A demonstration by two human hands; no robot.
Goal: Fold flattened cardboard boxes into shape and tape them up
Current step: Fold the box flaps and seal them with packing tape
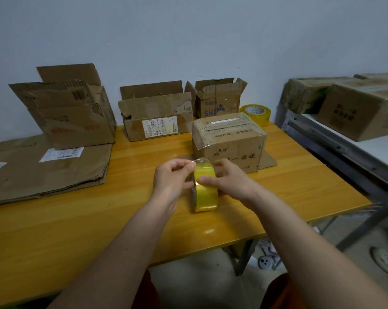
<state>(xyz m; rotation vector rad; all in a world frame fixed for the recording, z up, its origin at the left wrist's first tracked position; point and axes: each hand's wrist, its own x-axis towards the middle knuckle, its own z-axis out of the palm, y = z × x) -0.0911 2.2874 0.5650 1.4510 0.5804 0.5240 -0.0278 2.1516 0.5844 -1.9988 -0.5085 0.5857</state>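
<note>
A yellow tape roll (205, 192) stands on edge above the orange table (77, 219), held between both hands. My left hand (170, 181) pinches the clear loose end of the tape at the top of the roll. My right hand (228, 181) grips the roll from the right, thumb across its face. Just behind them sits a small closed cardboard box (231, 141) with clear tape over its top and down its left side. A stack of flattened boxes (43, 170) lies at the left.
Three folded open boxes (157, 114) stand along the wall. A second tape roll (256, 113) sits behind the small box. Taped boxes (355, 108) rest on a white shelf at the right, with a metal frame beside the table.
</note>
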